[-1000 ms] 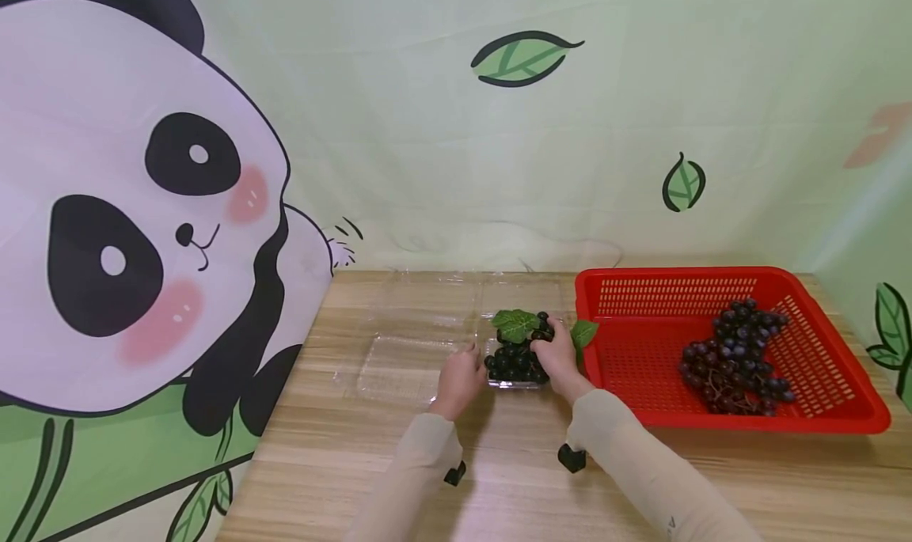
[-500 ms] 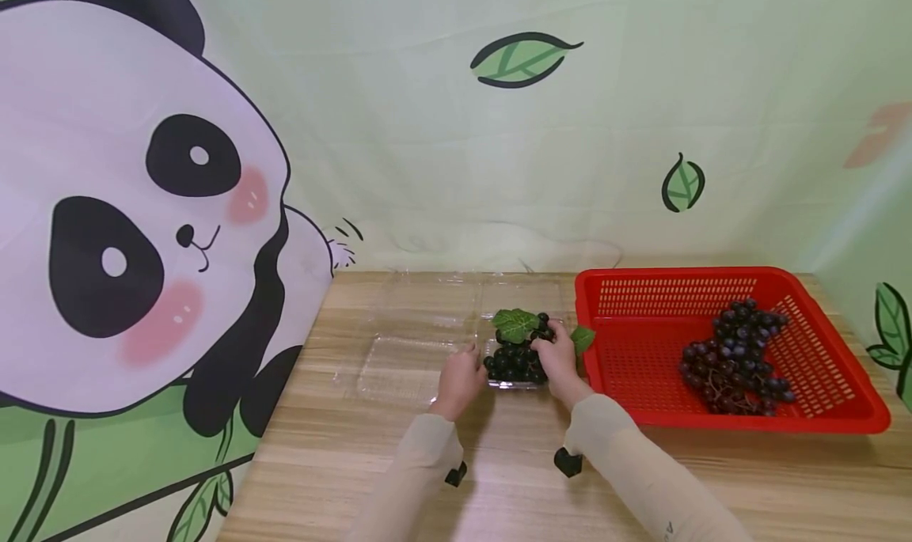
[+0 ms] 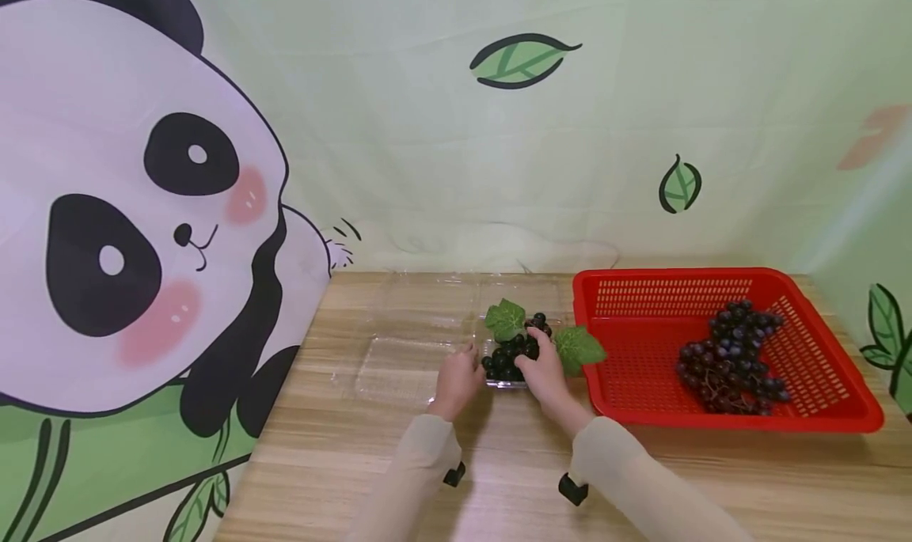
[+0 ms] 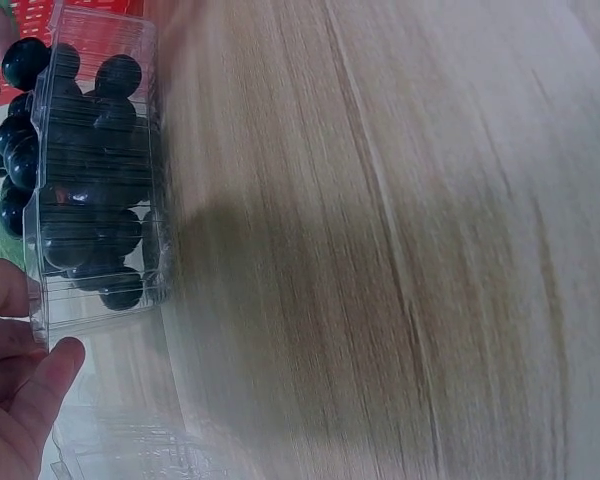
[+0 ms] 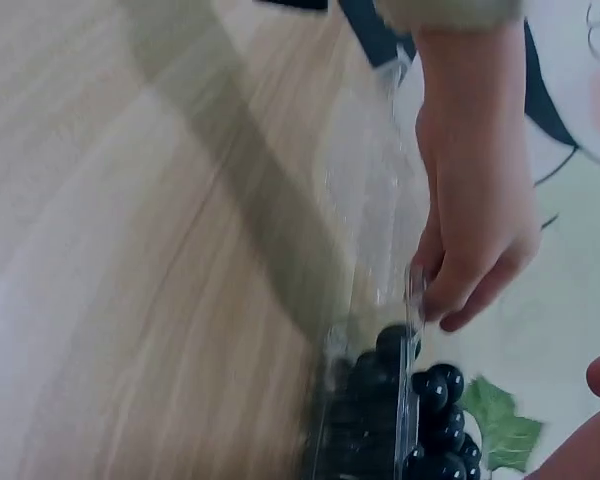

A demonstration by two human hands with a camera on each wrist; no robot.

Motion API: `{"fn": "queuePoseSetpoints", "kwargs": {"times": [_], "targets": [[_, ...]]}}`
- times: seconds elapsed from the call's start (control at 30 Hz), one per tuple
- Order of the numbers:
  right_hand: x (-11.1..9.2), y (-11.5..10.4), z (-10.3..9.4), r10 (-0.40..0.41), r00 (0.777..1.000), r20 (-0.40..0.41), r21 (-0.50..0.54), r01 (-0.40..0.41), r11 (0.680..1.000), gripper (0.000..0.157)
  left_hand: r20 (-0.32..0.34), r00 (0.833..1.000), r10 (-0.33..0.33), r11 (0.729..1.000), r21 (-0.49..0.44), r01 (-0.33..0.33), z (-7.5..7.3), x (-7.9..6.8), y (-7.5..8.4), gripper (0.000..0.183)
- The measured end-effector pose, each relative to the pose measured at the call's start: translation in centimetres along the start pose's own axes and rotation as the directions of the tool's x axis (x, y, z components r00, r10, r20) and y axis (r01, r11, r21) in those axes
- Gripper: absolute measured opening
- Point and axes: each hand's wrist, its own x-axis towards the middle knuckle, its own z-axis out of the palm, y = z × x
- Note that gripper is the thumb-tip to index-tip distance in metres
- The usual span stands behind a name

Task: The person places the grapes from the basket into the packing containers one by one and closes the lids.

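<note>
A bunch of dark grapes (image 3: 504,357) with green leaves (image 3: 506,319) fills one half of a clear plastic clamshell box (image 4: 130,190). My left hand (image 3: 458,377) is at the box's left side. In the left wrist view its thumb and fingers pinch the rim. My right hand (image 3: 547,374) reaches over the right part of the bunch, thumb and fingers curled about the grapes. A second leaf (image 3: 579,347) sticks out beyond this hand, towards the basket. In the right wrist view only part of the right hand shows, at the lower right edge.
To the right stands a red plastic basket (image 3: 634,368) with another bunch of dark grapes (image 3: 734,360) in it. More clear plastic packaging (image 3: 406,368) lies to the left and behind, on the wooden table (image 3: 499,463). A panda-printed cloth (image 3: 442,162) hangs at the back.
My right hand has shifted slightly left and towards me. The left leaf has turned upward, and the right leaf now shows larger over the basket's edge. The left hand stays in place.
</note>
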Motion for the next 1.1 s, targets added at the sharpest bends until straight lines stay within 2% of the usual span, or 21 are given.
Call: {"fn": "queuePoseSetpoints", "kwargs": {"times": [0.17,0.33,0.63,0.77,0.9,1.1], "targets": [[-1.2,0.0,-0.4,-0.037,0.999,-0.04,-0.074,0.034,0.997,0.062,-0.012,1.0,0.011,1.0,0.001,-0.011,0.1,0.0,0.0,0.026],[-1.8,0.0,-0.7,-0.002,0.994,-0.112,-0.12,-0.012,0.993,0.069,-0.019,1.0,0.011,1.0,0.008,-0.011,0.1,0.1,-0.2,0.024],[-1.8,0.6,-0.4,0.07,0.986,-0.149,0.019,-0.068,0.998,0.08,-0.006,1.0,-0.011,1.0,-0.001,0.011,0.2,0.0,-0.1,0.033],[-1.2,0.8,-0.7,0.097,0.987,-0.125,0.066,-0.09,0.994,0.082,-0.008,1.0,-0.013,1.0,-0.001,0.013,0.0,-0.1,0.0,0.034],[-1.0,1.0,-0.8,0.093,0.991,-0.098,0.056,-0.088,0.995,0.081,-0.016,1.0,-0.01,1.0,-0.001,0.01,0.0,-0.2,0.1,0.034],[-0.8,0.3,-0.8,0.047,0.991,-0.126,-0.005,-0.048,0.999,0.075,-0.023,1.0,-0.005,1.0,0.008,0.006,0.1,-0.1,0.0,0.03]]}}
